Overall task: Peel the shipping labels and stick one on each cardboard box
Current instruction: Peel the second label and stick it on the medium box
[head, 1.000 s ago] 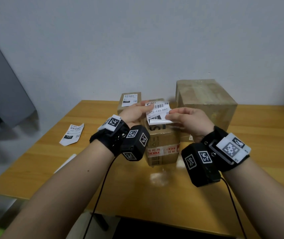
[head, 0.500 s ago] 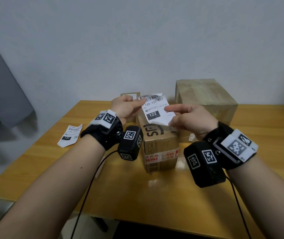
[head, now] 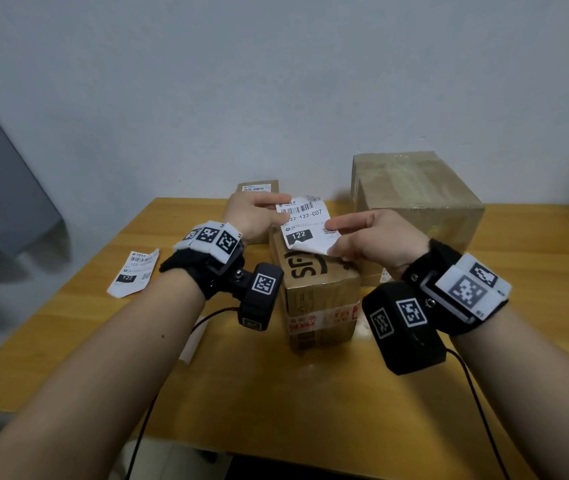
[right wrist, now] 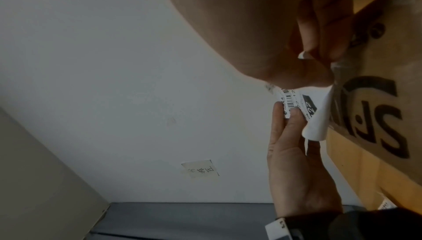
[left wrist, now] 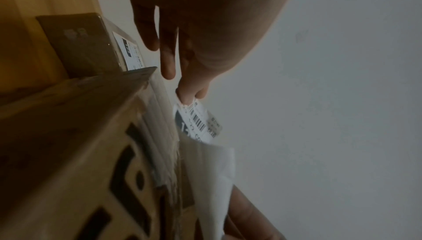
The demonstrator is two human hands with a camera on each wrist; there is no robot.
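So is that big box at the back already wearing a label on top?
No: the big box shows only bare tape on top, while the small box carries one.

The label (head: 305, 223) I hold in both hands reads "22-122-C07" under a barcode, with "122" white on a black block and a small QR code beside it. The carton (head: 314, 289) beneath it bears large black letters "SF". A second label (head: 134, 273) lying on the table (head: 68, 323) shows "122" on black; its finer print is illegible.
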